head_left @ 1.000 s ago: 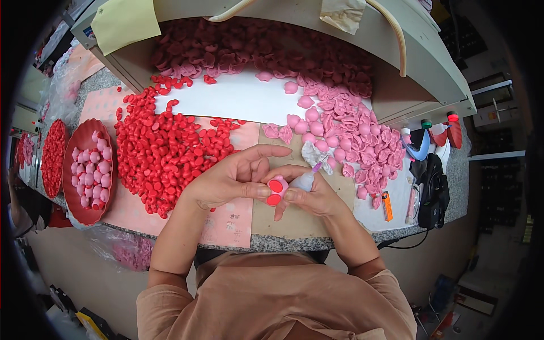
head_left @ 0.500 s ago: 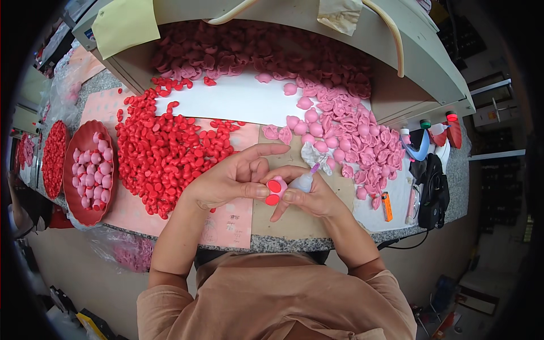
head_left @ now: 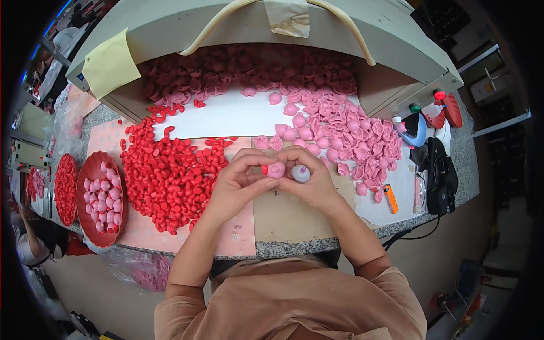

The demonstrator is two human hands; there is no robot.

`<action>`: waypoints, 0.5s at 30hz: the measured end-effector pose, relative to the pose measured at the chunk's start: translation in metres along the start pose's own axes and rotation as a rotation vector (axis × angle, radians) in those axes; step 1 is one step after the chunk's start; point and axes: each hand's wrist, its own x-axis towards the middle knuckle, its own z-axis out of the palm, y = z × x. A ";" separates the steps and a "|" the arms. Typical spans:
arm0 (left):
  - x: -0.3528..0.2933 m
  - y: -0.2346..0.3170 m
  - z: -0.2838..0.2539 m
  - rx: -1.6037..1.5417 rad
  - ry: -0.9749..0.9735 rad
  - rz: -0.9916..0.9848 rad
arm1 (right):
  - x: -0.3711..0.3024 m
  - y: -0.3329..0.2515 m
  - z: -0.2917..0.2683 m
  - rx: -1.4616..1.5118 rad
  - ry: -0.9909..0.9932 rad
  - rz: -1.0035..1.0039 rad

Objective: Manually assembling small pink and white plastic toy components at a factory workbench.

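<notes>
Above the table, close in front of me, my left hand (head_left: 241,181) pinches a small round pink piece (head_left: 276,170) with a red part on its left side. The fingertips of my right hand (head_left: 317,184) meet the same piece from the other side. Tucked in the right hand is a small translucent squeeze bottle (head_left: 300,174), its purple tip turned upward. Left of my hands spreads a heap of small red pieces (head_left: 164,175). Beyond the right hand lie loose pink rounded pieces and pink shell-like scraps (head_left: 362,144).
At the left, a red scalloped dish (head_left: 90,224) holds pink pieces with red parts, beside a dish of red pieces (head_left: 65,190). A grey hood (head_left: 385,39) arches over the back. An orange lighter (head_left: 390,198) and a black pouch (head_left: 441,175) lie at the right.
The pink piece has turned so its red discs no longer face me. My right fingers have closed in on it, and the bottle's tip points more upward. The view has shifted slightly.
</notes>
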 end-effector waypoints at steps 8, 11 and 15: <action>0.000 -0.005 -0.002 0.145 0.032 0.104 | 0.001 0.002 0.005 -0.123 0.051 -0.172; -0.001 -0.007 -0.002 0.154 0.042 0.143 | 0.001 -0.001 0.007 -0.117 0.067 -0.190; -0.004 -0.021 0.000 -0.170 0.046 0.124 | 0.000 -0.007 0.016 0.119 0.154 -0.141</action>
